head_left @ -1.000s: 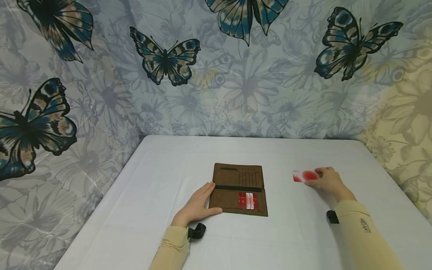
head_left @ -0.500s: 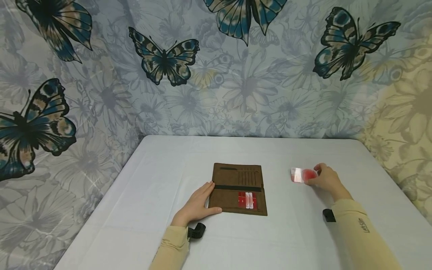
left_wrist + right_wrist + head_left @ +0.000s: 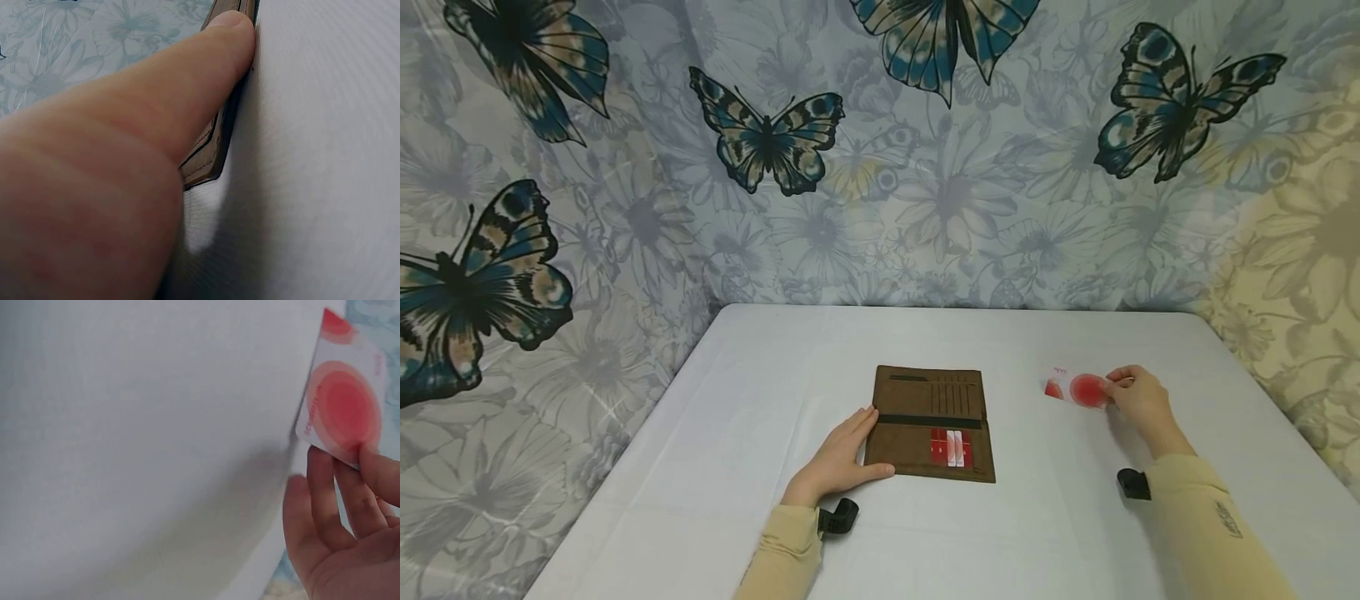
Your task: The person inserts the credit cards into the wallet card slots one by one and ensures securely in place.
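A brown wallet (image 3: 925,396) lies spread open on the white table, with red and white cards (image 3: 951,447) showing in its lower half. My left hand (image 3: 835,462) rests at the wallet's left edge, fingers straight. In the left wrist view the thumb (image 3: 206,69) lies along the wallet's edge (image 3: 209,165). To the right of the wallet, my right hand (image 3: 1142,404) pinches a white card with red circles (image 3: 1087,390) by its right end. In the right wrist view, thumb and fingers grip one edge of this card (image 3: 344,406).
The white table (image 3: 760,358) reaches back to a wall (image 3: 955,217) hung with flower-patterned cloth and butterflies. A black wrist camera (image 3: 838,517) sits at the left cuff and another black device (image 3: 1133,484) at the right cuff.
The right hand has shifted slightly to the right along the card, which has tilted and lost its glare. Left hand and wallet stay in place.
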Available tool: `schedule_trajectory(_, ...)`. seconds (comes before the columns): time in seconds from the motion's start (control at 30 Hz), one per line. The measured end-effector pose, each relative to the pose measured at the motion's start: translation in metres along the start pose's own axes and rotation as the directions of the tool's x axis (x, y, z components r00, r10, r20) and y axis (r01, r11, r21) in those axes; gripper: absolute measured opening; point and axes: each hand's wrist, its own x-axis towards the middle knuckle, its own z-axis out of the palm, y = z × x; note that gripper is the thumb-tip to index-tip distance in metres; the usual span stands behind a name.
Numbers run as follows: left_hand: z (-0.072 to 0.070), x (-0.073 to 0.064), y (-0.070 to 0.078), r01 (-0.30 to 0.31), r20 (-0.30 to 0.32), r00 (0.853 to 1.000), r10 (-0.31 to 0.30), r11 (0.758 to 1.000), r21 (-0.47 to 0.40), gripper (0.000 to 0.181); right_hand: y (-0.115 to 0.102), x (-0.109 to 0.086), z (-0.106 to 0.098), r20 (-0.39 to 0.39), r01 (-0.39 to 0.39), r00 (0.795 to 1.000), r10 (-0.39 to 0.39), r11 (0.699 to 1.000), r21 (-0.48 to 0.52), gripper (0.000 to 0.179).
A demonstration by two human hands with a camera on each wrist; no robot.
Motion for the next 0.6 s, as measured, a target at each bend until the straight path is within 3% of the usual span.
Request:
schedule_trajectory(0.13, 0.0, 0.0, 0.0, -0.003, 0.002, 1.0, 0.003, 1.0, 0.005, 0.091, -0.001, -0.003, -0.003, 0.055, -0.006, 0.999, -0.003, 0.987, 0.162, 0.03)
schedule_trajectory(0.33, 0.0, 0.0, 0.0, -0.008, 0.002, 1.0, 0.008, 1.0, 0.006, 0.091, -0.011, -0.02, -0.002, 0.117, 0.045, 0.989, -0.089, 0.941, 0.335, 0.038)
schedule_trajectory(0.6, -0.001, -0.001, 0.001, 0.0, 0.008, 1.0, 0.0, 1.0, -0.004, 0.091, -0.029, -0.043, 0.008, 0.241, 0.084, 0.95, -0.2, 0.905, 0.418, 0.041)
